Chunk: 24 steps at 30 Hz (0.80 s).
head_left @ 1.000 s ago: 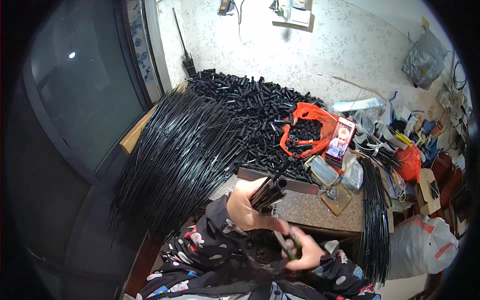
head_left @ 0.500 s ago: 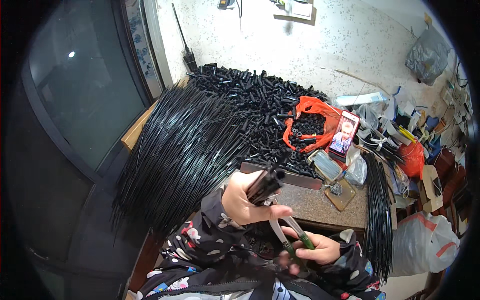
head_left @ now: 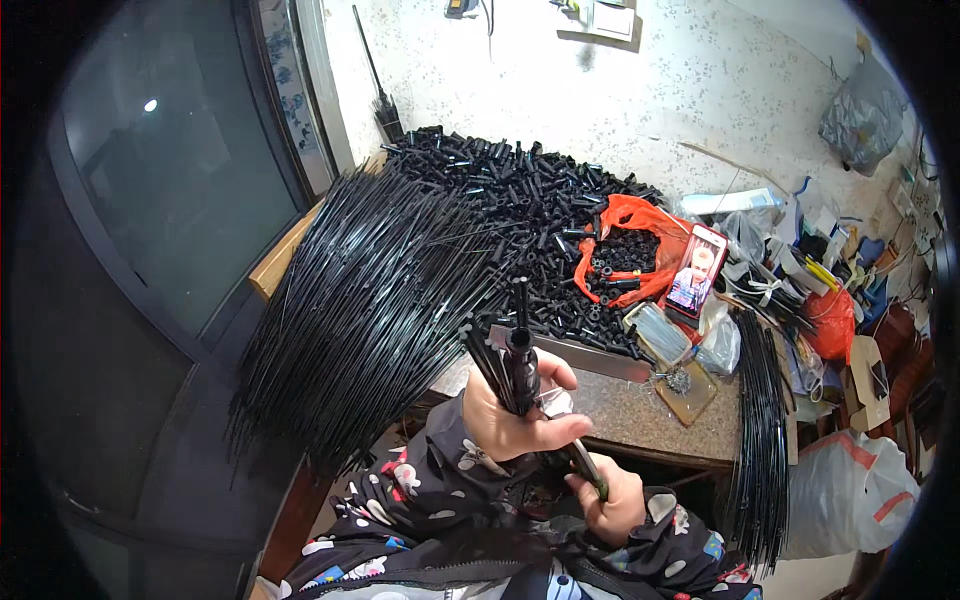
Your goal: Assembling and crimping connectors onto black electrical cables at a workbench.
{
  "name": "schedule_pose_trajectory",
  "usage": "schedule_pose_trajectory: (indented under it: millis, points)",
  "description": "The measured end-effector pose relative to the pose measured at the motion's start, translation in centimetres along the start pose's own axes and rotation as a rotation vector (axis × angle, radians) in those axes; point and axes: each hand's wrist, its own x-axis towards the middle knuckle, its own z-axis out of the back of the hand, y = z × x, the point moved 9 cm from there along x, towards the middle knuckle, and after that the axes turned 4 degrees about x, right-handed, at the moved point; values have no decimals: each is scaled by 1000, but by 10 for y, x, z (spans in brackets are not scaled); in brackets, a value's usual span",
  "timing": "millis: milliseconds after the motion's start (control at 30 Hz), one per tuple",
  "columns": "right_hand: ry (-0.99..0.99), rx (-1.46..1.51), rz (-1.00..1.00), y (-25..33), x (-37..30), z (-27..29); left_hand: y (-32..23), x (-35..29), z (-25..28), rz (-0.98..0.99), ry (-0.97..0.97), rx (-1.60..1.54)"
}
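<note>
My left hand (head_left: 492,412) is wrapped round a bundle of thin black rods (head_left: 486,362) and a black tubular part (head_left: 521,372), whose open end faces up. Its thumb and forefinger are spread. Below and to the right, my right hand (head_left: 616,498) is closed round the handles of green-handled pliers (head_left: 592,476). The jaws are hidden behind the left hand. Just behind the hands, a flat metal bar (head_left: 600,362) lies along the table (head_left: 640,405). Beyond it rises a pile of short black tubular parts (head_left: 520,180).
Long black rods (head_left: 350,310) form a large heap at left; another bundle (head_left: 760,450) hangs over the right edge. A red plastic bag (head_left: 585,268) holds small black parts. Beside it stand a lit phone (head_left: 695,270) and a box of clear strips (head_left: 658,332). A white bag (head_left: 850,495) is at right.
The pliers' handles were spread apart and are now squeezed together in my right hand. My left hand has tilted the bundle more upright, showing the tube's open end. The view has shifted slightly.
</note>
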Motion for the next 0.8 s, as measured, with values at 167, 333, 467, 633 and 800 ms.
schedule_pose_trajectory:
  millis: [167,333,467,633,800]
  points:
    - [64,17,-145,-1,-11,-10,11,-6,-4,4,-59,21]
    - [18,91,-183,-9,-14,-3,-4,-4,-2,6,-125,161]
    - [91,12,-271,-10,-16,-6,-5,-4,0,-46,-178,172]
    - [111,91,-303,-24,-22,-13,14,-8,-2,-5,-167,201]
    - [-136,329,-205,-40,-16,32,18,-4,-1,-12,-117,110]
